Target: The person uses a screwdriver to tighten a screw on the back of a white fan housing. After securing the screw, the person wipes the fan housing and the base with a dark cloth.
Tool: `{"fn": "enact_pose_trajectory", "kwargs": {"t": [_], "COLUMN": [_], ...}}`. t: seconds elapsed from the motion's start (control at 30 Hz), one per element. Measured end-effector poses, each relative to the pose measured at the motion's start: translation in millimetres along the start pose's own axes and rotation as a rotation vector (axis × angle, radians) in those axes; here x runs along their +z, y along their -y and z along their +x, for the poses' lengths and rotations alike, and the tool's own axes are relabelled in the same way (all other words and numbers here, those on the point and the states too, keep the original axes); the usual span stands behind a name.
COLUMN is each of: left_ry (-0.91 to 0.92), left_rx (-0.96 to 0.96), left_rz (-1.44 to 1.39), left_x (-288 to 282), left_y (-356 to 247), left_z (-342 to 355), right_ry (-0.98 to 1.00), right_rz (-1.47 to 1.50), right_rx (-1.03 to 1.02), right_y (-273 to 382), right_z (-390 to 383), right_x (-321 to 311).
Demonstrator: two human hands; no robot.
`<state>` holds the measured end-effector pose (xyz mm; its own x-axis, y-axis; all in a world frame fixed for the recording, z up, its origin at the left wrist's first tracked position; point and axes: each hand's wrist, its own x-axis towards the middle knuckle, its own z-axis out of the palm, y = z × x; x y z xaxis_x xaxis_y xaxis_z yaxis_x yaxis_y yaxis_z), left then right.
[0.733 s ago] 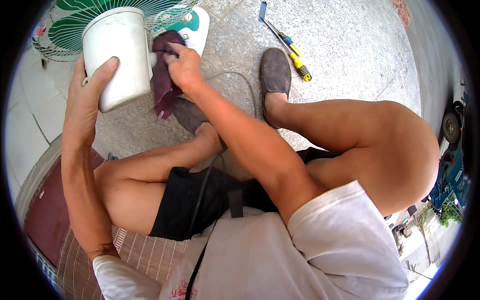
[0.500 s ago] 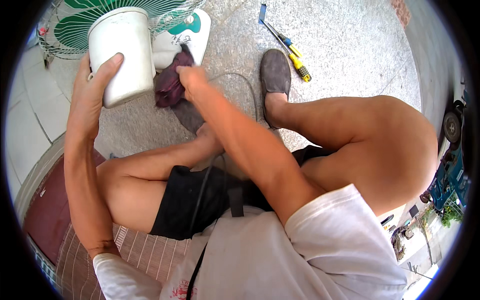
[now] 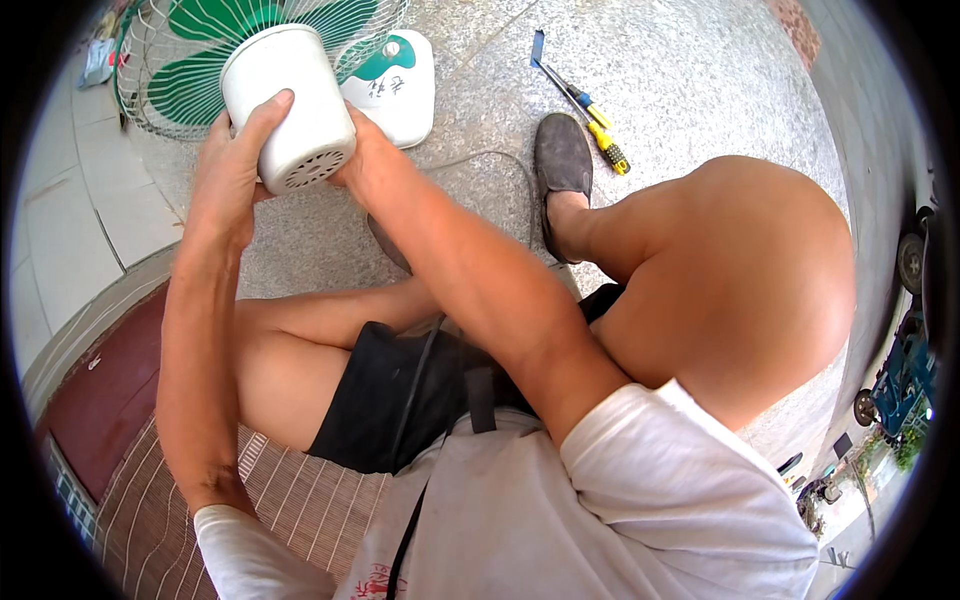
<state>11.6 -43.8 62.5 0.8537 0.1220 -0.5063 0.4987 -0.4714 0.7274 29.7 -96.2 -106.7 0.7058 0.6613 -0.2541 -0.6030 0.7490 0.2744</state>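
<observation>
My left hand (image 3: 240, 160) is closed round the white motor housing (image 3: 285, 105) of an electric fan, its thumb across the near face. Slots show in the housing's lower end. Beyond it are the wire guard (image 3: 135, 75) and green blades (image 3: 190, 85). My right hand (image 3: 362, 150) is against the right side of the housing, its fingers hidden behind it. The dark maroon cloth seen before is out of sight. Beside the housing is the fan's white and green base (image 3: 408, 105).
Two screwdrivers, one with a yellow handle (image 3: 610, 150) and one with a blue and yellow handle (image 3: 592, 108), lie on the speckled floor near a small blue strip (image 3: 538, 48). A grey cable (image 3: 490, 155) curves past my shoe (image 3: 562, 155). A woven mat (image 3: 300, 510) lies at lower left.
My right hand has moved from beside the housing to behind its right side, and the cloth has gone from view. The housing has tilted, showing its slotted end.
</observation>
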Motion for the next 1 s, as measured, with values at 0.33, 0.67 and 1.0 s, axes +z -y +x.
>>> {"fn": "enact_pose_trajectory", "kwargs": {"t": [0.33, 0.67, 1.0], "left_ry": [0.068, -0.206, 0.162], "left_rx": [-0.117, 1.076, 1.252], "left_rz": [-0.063, 1.159, 1.209], "left_x": [0, -49, -35], "left_y": [-10, -18, -55], "left_z": [-15, 20, 69], "right_ry": [-0.209, -0.011, 0.245], "right_rz": [-0.345, -0.541, -0.983], "right_rx": [0.038, 0.030, 0.008], "right_y": [52, 66, 91], "right_z": [-3, -9, -6], "right_x": [-4, 21, 42]}}
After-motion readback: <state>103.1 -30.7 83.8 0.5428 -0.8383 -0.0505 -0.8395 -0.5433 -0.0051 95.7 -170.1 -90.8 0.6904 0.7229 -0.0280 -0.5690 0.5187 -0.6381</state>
